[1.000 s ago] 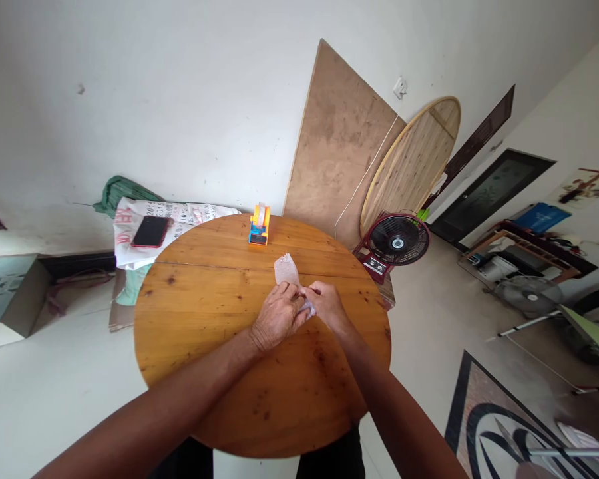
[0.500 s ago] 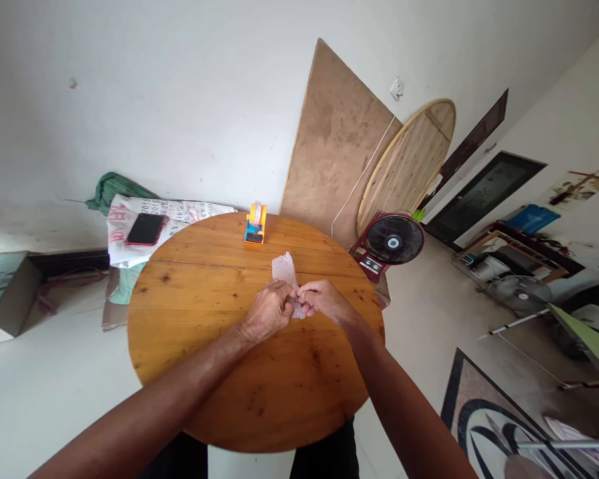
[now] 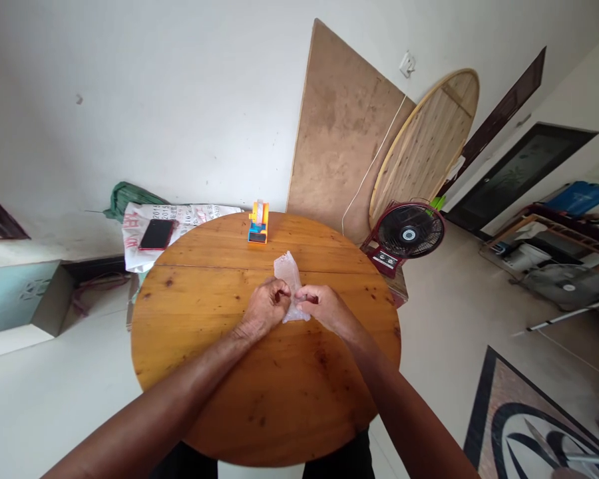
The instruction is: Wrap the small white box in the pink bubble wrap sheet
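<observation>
A crinkled, translucent piece of bubble wrap [image 3: 287,267] lies on the round wooden table [image 3: 199,319], in front of me. My left hand [image 3: 265,306] pinches its left edge, thumb and fingertips pressed together. From the other side my right hand [image 3: 321,306] pinches it near the middle, close to the left fingertips. The ends of the wrap stick out beyond and below the hands. Whether anything is inside it, I cannot tell. Farther back on the table stands an orange and blue tape dispenser [image 3: 258,225] with a roll of clear tape.
A dark phone [image 3: 156,235] lies on a white printed sack [image 3: 199,214] left of the table. A dark red fan [image 3: 407,233] stands close to the right edge. Behind, a brown board [image 3: 344,126] and a round wooden tabletop [image 3: 424,146] lean against the wall.
My fingertips have shifted slightly apart on the bubble wrap, and its middle shows more between them. The view has turned a little; the tape dispenser stays in place.
</observation>
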Demonstrator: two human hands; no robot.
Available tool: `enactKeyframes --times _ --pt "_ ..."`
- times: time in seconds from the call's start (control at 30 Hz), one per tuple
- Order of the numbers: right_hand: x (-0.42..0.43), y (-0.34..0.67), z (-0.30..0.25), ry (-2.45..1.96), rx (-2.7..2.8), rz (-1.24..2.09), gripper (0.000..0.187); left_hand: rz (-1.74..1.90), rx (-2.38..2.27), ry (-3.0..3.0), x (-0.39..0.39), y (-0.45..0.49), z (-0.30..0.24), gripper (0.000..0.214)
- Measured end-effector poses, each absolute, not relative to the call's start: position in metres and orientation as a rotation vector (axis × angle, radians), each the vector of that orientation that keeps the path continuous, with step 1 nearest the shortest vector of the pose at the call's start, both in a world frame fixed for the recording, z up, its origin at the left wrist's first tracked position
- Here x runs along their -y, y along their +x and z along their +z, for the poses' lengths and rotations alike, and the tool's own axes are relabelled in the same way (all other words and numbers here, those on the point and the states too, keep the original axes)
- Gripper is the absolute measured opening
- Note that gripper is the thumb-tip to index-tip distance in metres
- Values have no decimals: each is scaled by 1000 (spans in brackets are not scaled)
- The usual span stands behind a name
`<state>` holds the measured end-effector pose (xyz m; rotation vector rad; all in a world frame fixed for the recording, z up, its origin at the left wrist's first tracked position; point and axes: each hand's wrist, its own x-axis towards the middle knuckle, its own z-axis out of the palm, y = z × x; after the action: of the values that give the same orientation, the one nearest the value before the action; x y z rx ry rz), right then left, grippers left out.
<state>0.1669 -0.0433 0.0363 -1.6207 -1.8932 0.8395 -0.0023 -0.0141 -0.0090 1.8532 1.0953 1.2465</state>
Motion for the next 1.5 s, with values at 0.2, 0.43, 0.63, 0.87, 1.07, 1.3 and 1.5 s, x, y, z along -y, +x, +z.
enactKeyframes --times 0.2,0.43,0.63,0.87,1.07,1.3,1.5 --pt "47 164 44 -1650 2003 720 20 1132 -1062 1738 15 -2 -5 5" --pt "47 165 47 -1572 2141 607 10 1060 -1096 1675 19 2 -4 27" --pt "32 181 57 -1328 2300 991 12 1024 -1099 1595 18 5 -4 31" --pt "18 185 74 -1320 2477 927 14 953 -1072 1550 17 5 -10 30" --pt "-4 194 49 -1311 2066 777 25 973 -1256 1860 23 3 0 19" --pt "-12 189 41 -1262 2060 675 16 1092 -1258 2136 23 1 -3 31" --pt "-5 190 26 -1120 2090 681 20 998 -1250 2157 19 -1 -8 36"
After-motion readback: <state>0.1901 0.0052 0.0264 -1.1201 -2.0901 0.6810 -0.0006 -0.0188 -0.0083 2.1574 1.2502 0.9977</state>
